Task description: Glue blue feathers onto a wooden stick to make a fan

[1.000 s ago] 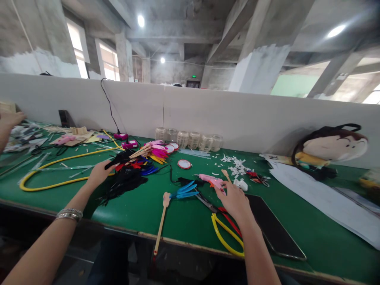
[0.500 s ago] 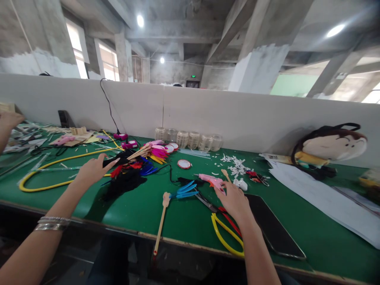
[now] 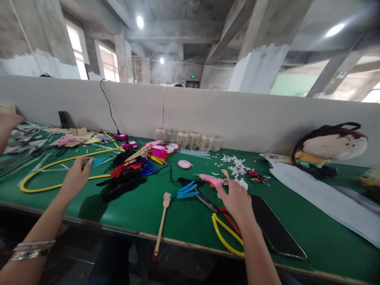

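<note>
There are three bare hands: the wearer's left hand (image 3: pixel 76 178) and right hand (image 3: pixel 237 200), plus one co-worker's hand (image 3: pixel 12 120). Pink plastic glue guns (image 3: pixel 209 180) number two, clear jars (image 3: pixel 194 140) six, round white discs with red rims (image 3: pixel 184 164) three, and small magenta boxes (image 3: pixel 130 145) two. There is one each of a translucent blue feather (image 3: pixel 98 162) at the left hand, a pale wooden stick tipped with blue feathers (image 3: pixel 160 229), a flat black rectangular phone (image 3: pixel 277 227), and a dark-haired plush doll (image 3: pixel 329 149). Lit ceiling lamps (image 3: pixel 140 21) total three. The piled multicoloured feathers (image 3: pixel 158 150) and white scraps (image 3: pixel 236 165) overlap too much to count.
</note>
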### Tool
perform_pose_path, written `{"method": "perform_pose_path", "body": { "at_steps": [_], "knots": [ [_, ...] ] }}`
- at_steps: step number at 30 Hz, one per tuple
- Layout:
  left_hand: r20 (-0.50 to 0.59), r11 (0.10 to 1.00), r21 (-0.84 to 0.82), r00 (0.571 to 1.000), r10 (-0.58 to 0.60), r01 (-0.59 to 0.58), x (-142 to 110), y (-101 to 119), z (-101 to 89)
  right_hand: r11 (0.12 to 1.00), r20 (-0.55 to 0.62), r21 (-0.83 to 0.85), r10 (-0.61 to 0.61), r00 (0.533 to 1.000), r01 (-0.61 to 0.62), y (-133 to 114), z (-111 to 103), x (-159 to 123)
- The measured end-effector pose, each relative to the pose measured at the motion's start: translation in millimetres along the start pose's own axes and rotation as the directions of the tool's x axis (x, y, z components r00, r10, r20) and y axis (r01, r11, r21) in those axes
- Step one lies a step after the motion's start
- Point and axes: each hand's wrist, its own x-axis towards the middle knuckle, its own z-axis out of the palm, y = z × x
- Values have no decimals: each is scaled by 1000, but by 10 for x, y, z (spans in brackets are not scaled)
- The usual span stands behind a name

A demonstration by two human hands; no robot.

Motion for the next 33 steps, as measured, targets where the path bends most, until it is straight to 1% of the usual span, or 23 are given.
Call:
{"method": "perform_pose_path", "body": {
  "at_steps": [1,3,5,7,9,11,12,13,14,16,17,18,19,20,21,23,25,28,30,33],
  "knots": [
    [23,997,-82,1000,12,-11,-28,67,27,1000,-44,13,-3,999,4,-10,-1,-5],
    [119,955,-295,991,58,-20,-104,217,102,999,-118,48,-6,993,11,-33,-2,-12],
    [190,909,-416,980,61,24,-206,373,201,995,-154,92,-14,988,29,-47,2,-5],
    [261,850,-514,965,28,114,-332,517,317,986,-177,155,-41,983,68,-51,14,16],
    [345,740,-629,938,-9,239,-473,640,444,954,-204,247,-119,972,168,-66,27,32],
    [457,581,-725,889,5,370,-621,752,575,880,-204,371,-234,950,297,-117,37,17],
    [530,482,-751,848,33,451,-696,810,639,828,-181,441,-298,937,348,-159,38,-6],
    [606,376,-752,793,68,542,-772,873,699,772,-141,510,-359,923,378,-211,39,-42],
    [685,269,-717,721,104,643,-848,941,755,720,-80,576,-422,903,387,-270,38,-86],
    [836,98,-535,510,200,839,-997,1090,853,649,27,663,-518,855,372,-395,39,-188],
    [876,34,-434,413,248,900,-1070,1167,896,627,64,690,-551,832,362,-452,42,-239],
    [896,-7,-347,334,292,938,-1138,1240,935,608,93,712,-577,812,351,-502,48,-284],
    [905,-27,-272,265,333,962,-1201,1306,970,590,112,732,-597,794,340,-543,55,-323],
    [905,-36,-214,212,368,976,-1257,1364,1003,574,121,749,-610,783,331,-576,64,-354],
    [905,-33,-163,162,394,986,-1305,1411,1031,561,120,763,-611,783,321,-602,73,-377],
    [901,-23,-90,91,423,996,-1374,1474,1075,533,80,788,-586,806,309,-638,84,-403],
    [898,-9,-47,46,438,999,-1412,1501,1102,500,17,807,-553,833,315,-664,87,-412],
    [894,45,-43,19,448,998,-1435,1501,1119,461,-35,820,-551,834,339,-690,103,-400],
    [896,95,-74,24,443,993,-1446,1490,1118,440,-53,836,-531,846,328,-697,134,-377],
    [909,148,-146,73,410,978,-1463,1475,1102,386,-74,881,-457,886,272,-692,184,-337]
  ]
}}
